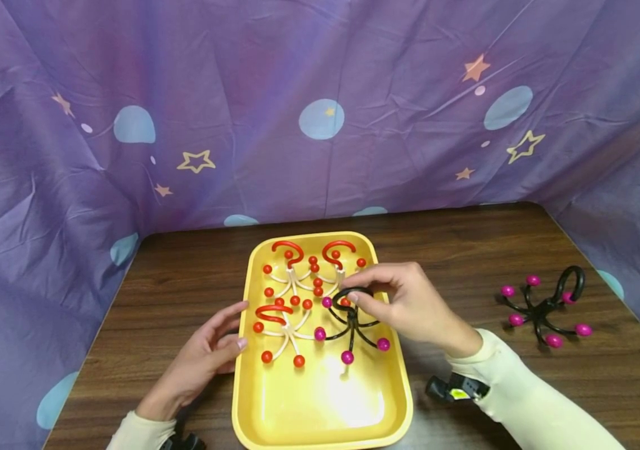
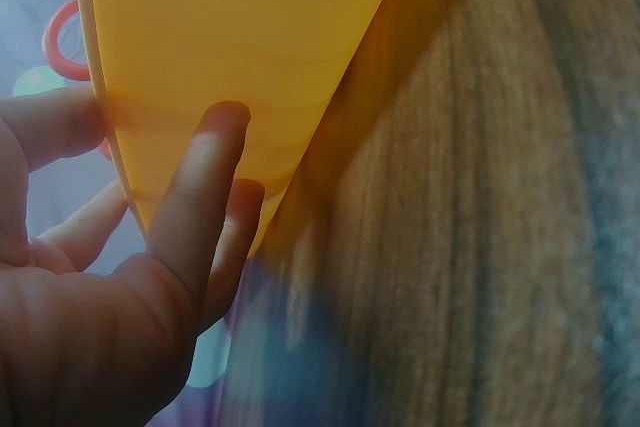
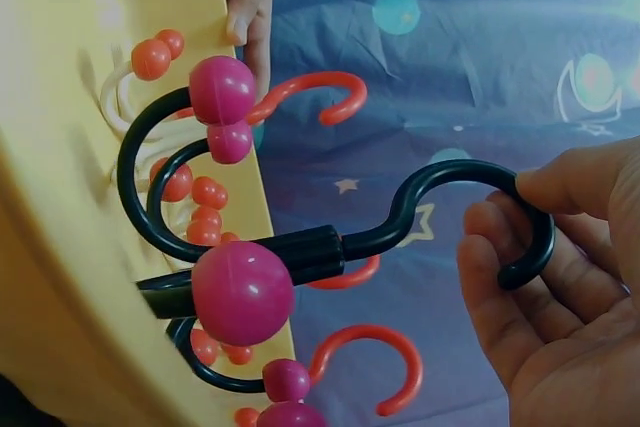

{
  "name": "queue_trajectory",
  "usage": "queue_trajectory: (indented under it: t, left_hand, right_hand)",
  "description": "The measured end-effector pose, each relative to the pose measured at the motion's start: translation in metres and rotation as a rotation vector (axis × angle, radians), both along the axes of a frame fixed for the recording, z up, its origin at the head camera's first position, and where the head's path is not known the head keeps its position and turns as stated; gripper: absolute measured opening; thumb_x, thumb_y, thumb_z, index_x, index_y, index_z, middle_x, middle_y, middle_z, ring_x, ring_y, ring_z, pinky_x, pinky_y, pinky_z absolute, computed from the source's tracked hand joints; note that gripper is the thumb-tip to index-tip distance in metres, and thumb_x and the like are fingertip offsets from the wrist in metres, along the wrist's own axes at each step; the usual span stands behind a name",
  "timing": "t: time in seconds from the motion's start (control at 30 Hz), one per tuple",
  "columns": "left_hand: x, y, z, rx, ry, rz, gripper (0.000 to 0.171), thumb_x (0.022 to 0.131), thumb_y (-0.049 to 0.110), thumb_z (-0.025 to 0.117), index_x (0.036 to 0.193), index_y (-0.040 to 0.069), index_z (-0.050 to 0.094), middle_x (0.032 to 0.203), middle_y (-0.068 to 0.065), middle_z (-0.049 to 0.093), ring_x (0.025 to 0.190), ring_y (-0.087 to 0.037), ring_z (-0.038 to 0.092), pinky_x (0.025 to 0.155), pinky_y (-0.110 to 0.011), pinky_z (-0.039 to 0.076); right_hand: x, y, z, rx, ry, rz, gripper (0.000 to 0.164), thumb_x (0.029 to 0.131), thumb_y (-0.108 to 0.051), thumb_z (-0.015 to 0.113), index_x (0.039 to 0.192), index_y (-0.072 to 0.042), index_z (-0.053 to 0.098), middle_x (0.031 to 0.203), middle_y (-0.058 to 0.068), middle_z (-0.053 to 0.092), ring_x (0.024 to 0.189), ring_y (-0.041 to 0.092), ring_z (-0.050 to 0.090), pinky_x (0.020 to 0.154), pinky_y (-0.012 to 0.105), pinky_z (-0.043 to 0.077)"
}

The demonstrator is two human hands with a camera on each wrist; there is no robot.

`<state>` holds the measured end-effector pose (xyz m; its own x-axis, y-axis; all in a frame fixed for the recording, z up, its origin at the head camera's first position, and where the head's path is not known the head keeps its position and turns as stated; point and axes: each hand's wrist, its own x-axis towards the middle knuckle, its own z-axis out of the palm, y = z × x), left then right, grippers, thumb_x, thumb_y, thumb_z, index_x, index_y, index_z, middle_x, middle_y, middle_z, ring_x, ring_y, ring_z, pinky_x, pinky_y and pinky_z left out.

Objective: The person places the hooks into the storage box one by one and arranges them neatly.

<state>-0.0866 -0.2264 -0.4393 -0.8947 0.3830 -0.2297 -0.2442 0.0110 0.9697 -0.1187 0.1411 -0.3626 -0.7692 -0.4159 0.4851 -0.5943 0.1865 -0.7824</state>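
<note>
My right hand (image 1: 414,307) pinches the curved top hook of a black multi-arm hanger (image 3: 303,255) with pink ball tips. That hanger is upright over the right middle of a yellow tray (image 1: 297,415); whether its arms touch the tray I cannot tell. Several white-armed hangers with red hooks and red balls, among them a near-left one (image 1: 287,327), stand inside the tray. At the tray's left side, my left hand (image 1: 199,359) touches the outer wall with extended fingers, its thumb near the rim.
Another black hanger with pink balls (image 1: 542,310) lies on the brown wooden table (image 1: 168,281) to the right of the tray. Behind the table hangs a purple cloth (image 1: 252,81) with stars and blue spots. Dark wrist devices (image 1: 457,387) are strapped to both wrists.
</note>
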Motion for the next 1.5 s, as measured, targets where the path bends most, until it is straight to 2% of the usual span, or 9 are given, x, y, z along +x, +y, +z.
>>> queue_trajectory:
  t: [0.13, 0.43, 0.63, 0.93, 1.3, 1.5]
  left_hand:
    - [0.000, -0.001, -0.001, 0.009, 0.004, -0.003, 0.075, 0.104, 0.007, 0.063, 0.167, 0.012, 0.024, 0.161, -0.031, 0.033, 0.113, -0.016, 0.071, 0.090, -0.042, 0.065]
    - [-0.001, -0.001, -0.002, 0.013, 0.008, -0.009, 0.075, 0.104, 0.006, 0.064, 0.167, 0.012, 0.024, 0.161, -0.031, 0.034, 0.112, -0.016, 0.071, 0.090, -0.042, 0.065]
    - [-0.001, -0.001, -0.001, 0.010, 0.013, -0.014, 0.076, 0.104, 0.006, 0.064, 0.167, 0.010, 0.023, 0.161, -0.032, 0.033, 0.113, -0.015, 0.071, 0.090, -0.042, 0.065]
    - [-0.002, -0.001, -0.002, -0.005, 0.004, 0.001, 0.075, 0.103, 0.007, 0.065, 0.167, 0.012, 0.025, 0.160, -0.029, 0.035, 0.113, -0.017, 0.071, 0.089, -0.043, 0.065]
    - [-0.001, 0.000, -0.003, -0.008, 0.012, -0.002, 0.076, 0.103, 0.008, 0.065, 0.167, 0.012, 0.024, 0.159, -0.031, 0.035, 0.112, -0.017, 0.071, 0.089, -0.043, 0.065]
    - [-0.001, 0.000, -0.003, -0.021, 0.003, 0.013, 0.076, 0.103, 0.008, 0.065, 0.167, 0.014, 0.026, 0.159, -0.028, 0.037, 0.111, -0.018, 0.071, 0.089, -0.043, 0.065]
  right_hand:
    - [-0.001, -0.003, 0.000, 0.019, 0.002, -0.008, 0.021, 0.089, 0.004, 0.079, 0.107, -0.006, 0.082, 0.101, 0.006, 0.082, 0.084, 0.007, 0.074, 0.073, 0.027, 0.065]
    - [-0.003, -0.005, -0.006, 0.062, -0.058, -0.021, 0.019, 0.091, 0.000, 0.079, 0.108, -0.008, 0.082, 0.104, 0.003, 0.082, 0.087, 0.009, 0.075, 0.076, 0.027, 0.065]
    - [-0.005, -0.001, -0.012, 0.066, -0.054, -0.019, 0.018, 0.090, 0.001, 0.079, 0.107, -0.006, 0.082, 0.102, 0.004, 0.082, 0.086, 0.009, 0.076, 0.075, 0.028, 0.065]
    - [-0.005, 0.003, -0.018, 0.085, -0.061, -0.014, 0.020, 0.089, 0.002, 0.079, 0.105, -0.010, 0.082, 0.100, 0.000, 0.082, 0.088, 0.009, 0.076, 0.080, 0.028, 0.065]
    - [-0.003, 0.006, -0.017, 0.043, -0.070, 0.021, 0.021, 0.089, 0.004, 0.079, 0.105, -0.009, 0.081, 0.099, 0.003, 0.081, 0.086, 0.007, 0.075, 0.079, 0.030, 0.066]
    - [-0.003, 0.009, -0.015, 0.025, -0.077, 0.009, 0.019, 0.090, 0.002, 0.080, 0.104, -0.011, 0.081, 0.100, 0.002, 0.081, 0.087, 0.013, 0.076, 0.078, 0.030, 0.066]
